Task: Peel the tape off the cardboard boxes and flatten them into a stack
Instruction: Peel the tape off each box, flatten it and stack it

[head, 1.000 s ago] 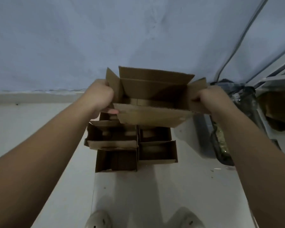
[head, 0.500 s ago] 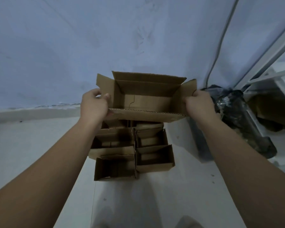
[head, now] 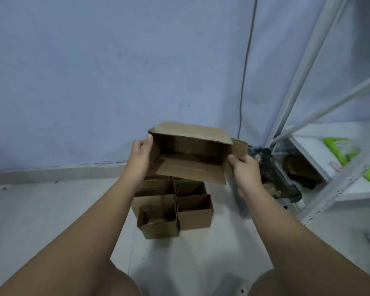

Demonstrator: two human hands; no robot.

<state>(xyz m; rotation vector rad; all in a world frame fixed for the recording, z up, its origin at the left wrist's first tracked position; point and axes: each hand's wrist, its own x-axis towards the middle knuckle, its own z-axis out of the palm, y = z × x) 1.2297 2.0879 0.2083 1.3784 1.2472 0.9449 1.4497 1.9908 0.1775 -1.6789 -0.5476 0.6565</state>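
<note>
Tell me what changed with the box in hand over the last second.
The left hand shifted its grip on the open cardboard box: the left flap no longer sticks out beside it, and a fingertip now reaches the top corner. The right hand kept its grip on the right flap. The open boxes on the floor stayed put.

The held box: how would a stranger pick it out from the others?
Below the blue wall, a cluster of small boxes sits on the floor. Above them is the box, held between the left hand and right hand. It alone is off the floor, wider, its open side facing the camera.
</note>
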